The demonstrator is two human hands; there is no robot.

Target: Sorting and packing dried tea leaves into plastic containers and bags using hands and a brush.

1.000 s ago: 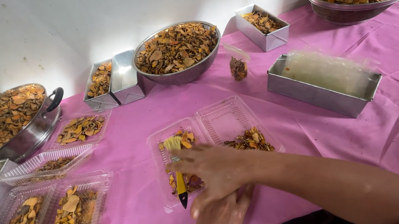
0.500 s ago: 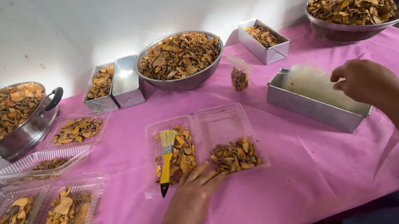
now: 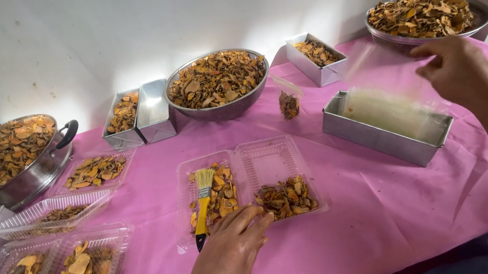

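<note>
Hands work over a pink table (image 3: 361,229) of dried orange slices. Left hand (image 3: 229,255) lies flat, fingers loosely spread, at the near edge of an open clear clamshell (image 3: 271,165), steadying it; a yellow brush (image 3: 204,204) rests in it. Right of the clamshell, the right hand (image 3: 456,70) is raised, fingers pinched on a clear bag (image 3: 376,69) above a steel tray (image 3: 385,135) holding more bags.

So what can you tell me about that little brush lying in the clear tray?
The brush is small, with pale straw-coloured bristles, a yellow handle and a dark tip. It lies lengthwise on orange-brown dried slices in the left half of a clear plastic hinged tray, bristles pointing away from the person. Its dark end sticks out over the tray's near edge, just beside the left hand, which seems not to grasp it.
</note>
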